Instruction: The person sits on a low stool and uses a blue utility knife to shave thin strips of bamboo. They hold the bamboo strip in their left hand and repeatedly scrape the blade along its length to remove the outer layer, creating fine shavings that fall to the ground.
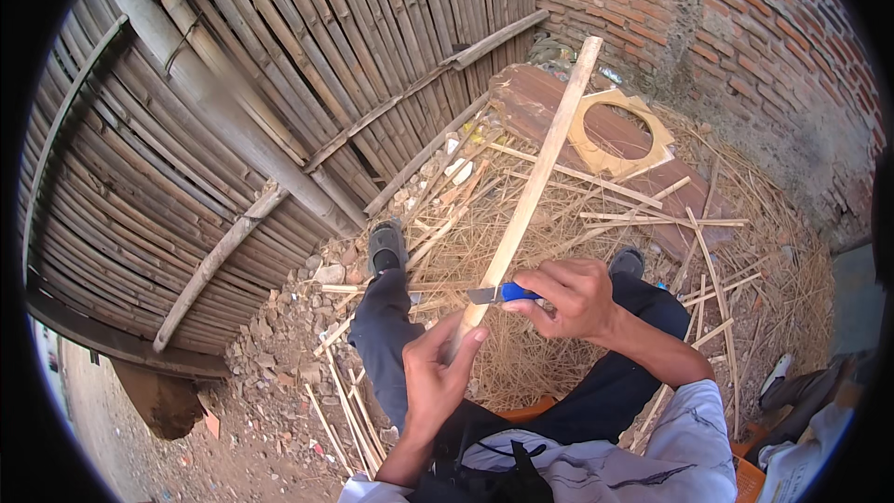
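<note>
A long, flat strip of pale wood or bamboo (538, 182) slants up and away from me, its far end over a brown board. My left hand (438, 368) is closed round its near end, the thumb lying along the strip. In my right hand (573, 298) is a utility knife (518, 292) with a blue handle, gripped between thumb and fingers. The knife's grey blade lies across the strip just beyond my left thumb and appears to touch it.
Straw and shavings (531, 363) cover the ground between my legs. Beyond lie a brown board (526, 102) and a tan panel with a round hole (589, 155). Thin sticks (715, 289) are scattered right and left. A bamboo wall (372, 47) and a brick wall (633, 0) meet behind. Another person's leg (796, 396) shows at right.
</note>
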`<action>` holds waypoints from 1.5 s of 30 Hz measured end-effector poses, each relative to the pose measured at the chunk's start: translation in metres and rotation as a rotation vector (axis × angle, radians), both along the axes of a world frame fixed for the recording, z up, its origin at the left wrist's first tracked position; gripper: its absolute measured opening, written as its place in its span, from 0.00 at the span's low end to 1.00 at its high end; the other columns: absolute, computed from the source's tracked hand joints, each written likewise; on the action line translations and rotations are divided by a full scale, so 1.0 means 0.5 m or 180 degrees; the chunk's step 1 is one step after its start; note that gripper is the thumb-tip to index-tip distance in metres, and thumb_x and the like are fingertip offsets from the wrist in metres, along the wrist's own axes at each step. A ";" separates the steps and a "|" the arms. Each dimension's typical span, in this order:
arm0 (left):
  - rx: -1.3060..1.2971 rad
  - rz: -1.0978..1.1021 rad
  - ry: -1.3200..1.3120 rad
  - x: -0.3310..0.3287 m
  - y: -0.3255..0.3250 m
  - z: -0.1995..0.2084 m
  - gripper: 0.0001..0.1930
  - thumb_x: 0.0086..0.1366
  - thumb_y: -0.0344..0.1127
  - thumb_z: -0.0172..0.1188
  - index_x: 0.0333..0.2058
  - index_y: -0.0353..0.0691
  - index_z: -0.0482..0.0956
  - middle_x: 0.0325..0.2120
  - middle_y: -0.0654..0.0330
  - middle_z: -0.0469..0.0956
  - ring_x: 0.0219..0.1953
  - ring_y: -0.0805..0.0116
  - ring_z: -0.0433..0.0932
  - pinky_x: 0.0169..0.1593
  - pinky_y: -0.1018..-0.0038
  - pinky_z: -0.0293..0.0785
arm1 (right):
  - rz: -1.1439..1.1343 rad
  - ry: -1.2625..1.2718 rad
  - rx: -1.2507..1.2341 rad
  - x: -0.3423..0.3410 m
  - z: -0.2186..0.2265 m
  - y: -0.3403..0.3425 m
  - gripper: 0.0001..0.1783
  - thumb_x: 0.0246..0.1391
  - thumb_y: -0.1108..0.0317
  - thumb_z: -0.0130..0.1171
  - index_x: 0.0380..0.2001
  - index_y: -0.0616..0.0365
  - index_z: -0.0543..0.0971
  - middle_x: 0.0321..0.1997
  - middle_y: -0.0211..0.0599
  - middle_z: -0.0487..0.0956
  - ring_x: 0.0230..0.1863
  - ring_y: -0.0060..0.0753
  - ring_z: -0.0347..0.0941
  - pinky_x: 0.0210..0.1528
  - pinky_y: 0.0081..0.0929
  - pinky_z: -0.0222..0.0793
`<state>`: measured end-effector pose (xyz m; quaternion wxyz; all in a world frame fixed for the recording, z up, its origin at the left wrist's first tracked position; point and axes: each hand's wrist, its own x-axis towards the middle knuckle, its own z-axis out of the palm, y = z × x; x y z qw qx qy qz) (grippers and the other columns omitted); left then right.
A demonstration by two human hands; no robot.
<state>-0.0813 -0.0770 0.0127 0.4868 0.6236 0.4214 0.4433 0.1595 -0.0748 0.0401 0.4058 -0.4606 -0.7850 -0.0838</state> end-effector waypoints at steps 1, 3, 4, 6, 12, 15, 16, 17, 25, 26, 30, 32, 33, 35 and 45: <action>0.0015 -0.0011 -0.0005 -0.003 0.000 0.001 0.16 0.72 0.31 0.72 0.54 0.29 0.86 0.29 0.63 0.84 0.31 0.83 0.74 0.34 0.79 0.72 | -0.0015 -0.0041 -0.0002 -0.001 0.003 -0.001 0.18 0.57 0.50 0.76 0.35 0.54 0.87 0.22 0.31 0.81 0.19 0.34 0.78 0.21 0.32 0.70; -0.0094 -0.0069 0.0089 -0.008 -0.002 0.007 0.16 0.73 0.28 0.70 0.55 0.26 0.85 0.37 0.63 0.86 0.37 0.82 0.77 0.40 0.80 0.74 | -0.0034 -0.0078 0.0029 -0.001 0.004 -0.001 0.17 0.58 0.51 0.76 0.34 0.54 0.87 0.22 0.31 0.81 0.19 0.35 0.78 0.21 0.31 0.70; -0.0144 -0.0099 0.0134 -0.011 -0.003 0.011 0.16 0.74 0.27 0.69 0.56 0.25 0.84 0.41 0.62 0.87 0.39 0.81 0.79 0.44 0.81 0.75 | -0.0037 -0.0076 0.0066 0.001 0.002 0.001 0.17 0.59 0.51 0.75 0.34 0.54 0.87 0.23 0.31 0.81 0.19 0.35 0.78 0.21 0.31 0.70; -0.0261 -0.0098 0.0083 -0.018 -0.008 0.016 0.15 0.74 0.27 0.69 0.55 0.26 0.85 0.37 0.65 0.85 0.36 0.83 0.77 0.39 0.82 0.72 | -0.0270 0.0195 0.0190 0.020 0.006 0.011 0.16 0.61 0.54 0.74 0.37 0.56 0.87 0.26 0.35 0.84 0.23 0.37 0.82 0.25 0.32 0.74; -0.0419 -0.0147 0.0255 -0.051 -0.038 0.002 0.13 0.75 0.29 0.68 0.54 0.29 0.86 0.30 0.71 0.80 0.30 0.88 0.70 0.32 0.86 0.62 | -0.1122 0.0797 0.0004 0.118 0.048 0.052 0.15 0.63 0.59 0.73 0.41 0.63 0.88 0.33 0.45 0.89 0.31 0.42 0.89 0.33 0.33 0.82; -0.0519 -0.0146 0.0213 -0.052 -0.029 0.007 0.13 0.75 0.30 0.69 0.53 0.29 0.86 0.29 0.70 0.81 0.29 0.87 0.71 0.31 0.85 0.64 | -0.1022 0.0732 0.0278 0.121 0.034 0.058 0.15 0.63 0.60 0.74 0.41 0.62 0.88 0.31 0.45 0.88 0.30 0.42 0.88 0.32 0.32 0.81; -0.0517 -0.0100 0.0149 -0.054 -0.030 0.001 0.13 0.74 0.31 0.70 0.52 0.30 0.87 0.28 0.69 0.82 0.28 0.87 0.71 0.31 0.84 0.64 | -0.1012 0.0702 0.0363 0.122 0.032 0.061 0.15 0.64 0.59 0.73 0.41 0.62 0.88 0.30 0.45 0.88 0.28 0.40 0.87 0.31 0.31 0.79; -0.0515 -0.0057 0.0085 -0.055 -0.031 -0.005 0.13 0.73 0.31 0.71 0.51 0.30 0.87 0.26 0.67 0.82 0.28 0.86 0.72 0.30 0.83 0.65 | -0.1005 0.0670 0.0448 0.124 0.030 0.062 0.16 0.64 0.59 0.73 0.42 0.63 0.88 0.29 0.44 0.87 0.27 0.38 0.85 0.30 0.31 0.77; -0.0799 -0.0204 0.0518 -0.148 -0.048 -0.046 0.11 0.75 0.31 0.69 0.51 0.30 0.87 0.27 0.68 0.83 0.28 0.88 0.71 0.29 0.84 0.62 | -0.2253 0.1269 0.0104 0.305 0.065 0.105 0.21 0.70 0.51 0.66 0.45 0.61 0.89 0.22 0.37 0.81 0.22 0.29 0.72 0.28 0.31 0.65; -0.0922 -0.0171 0.0502 -0.157 -0.043 -0.048 0.11 0.75 0.31 0.68 0.51 0.30 0.87 0.27 0.68 0.83 0.28 0.88 0.71 0.29 0.84 0.61 | -0.2404 0.1290 0.0000 0.316 0.063 0.106 0.21 0.70 0.50 0.66 0.45 0.60 0.89 0.22 0.37 0.81 0.22 0.30 0.72 0.28 0.32 0.65; -0.1077 -0.0107 0.0540 -0.168 -0.009 -0.044 0.14 0.80 0.39 0.62 0.49 0.31 0.87 0.22 0.73 0.74 0.23 0.87 0.65 0.26 0.82 0.57 | -0.2081 0.1316 -0.0416 0.254 0.039 0.089 0.22 0.72 0.50 0.63 0.49 0.59 0.87 0.22 0.40 0.80 0.22 0.30 0.71 0.29 0.34 0.65; -0.1185 -0.0310 0.0348 -0.148 0.004 -0.033 0.21 0.85 0.46 0.53 0.52 0.31 0.84 0.21 0.74 0.65 0.21 0.86 0.60 0.24 0.81 0.54 | -0.1670 0.1217 -0.0533 0.202 0.030 0.079 0.22 0.73 0.49 0.62 0.49 0.60 0.85 0.25 0.40 0.82 0.23 0.34 0.76 0.30 0.34 0.69; -0.1322 -0.0408 0.0158 -0.138 0.009 -0.028 0.22 0.86 0.47 0.50 0.54 0.31 0.83 0.21 0.75 0.63 0.20 0.86 0.57 0.24 0.82 0.53 | -0.1450 0.1186 -0.0599 0.163 0.029 0.072 0.23 0.73 0.48 0.62 0.47 0.60 0.85 0.27 0.40 0.84 0.24 0.36 0.78 0.30 0.34 0.71; -0.1432 -0.0630 -0.0170 -0.114 0.016 -0.023 0.25 0.87 0.49 0.47 0.56 0.31 0.82 0.22 0.75 0.62 0.19 0.86 0.55 0.24 0.82 0.52 | -0.0906 0.0940 -0.0512 0.099 0.018 0.055 0.21 0.72 0.49 0.64 0.45 0.59 0.85 0.30 0.41 0.86 0.26 0.37 0.83 0.30 0.33 0.76; -0.1284 -0.0853 -0.0519 -0.021 0.027 0.009 0.20 0.84 0.41 0.57 0.63 0.33 0.82 0.22 0.75 0.64 0.23 0.85 0.59 0.26 0.80 0.55 | 0.0101 0.0145 -0.0338 -0.012 -0.006 0.002 0.19 0.60 0.53 0.75 0.44 0.57 0.87 0.30 0.35 0.85 0.25 0.37 0.84 0.26 0.33 0.79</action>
